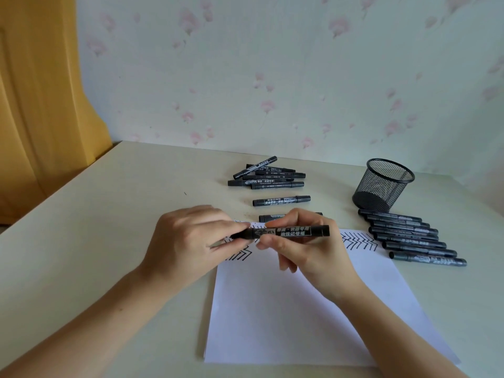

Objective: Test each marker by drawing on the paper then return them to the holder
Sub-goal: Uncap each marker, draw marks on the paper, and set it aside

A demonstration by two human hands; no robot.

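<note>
Head view: both hands, left hand (188,241) and right hand (305,241), pinch one black marker (281,231) level above the paper's (300,323) far edge.

A home room: floral wallpaper (272,77) behind a plain desk (109,214).

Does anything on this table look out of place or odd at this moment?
Yes: the mesh holder looks empty, while a neat row of markers lies on the table in front of it instead of inside. A loose pile of markers lies farther back. Nothing looks spilled or damaged.
</note>
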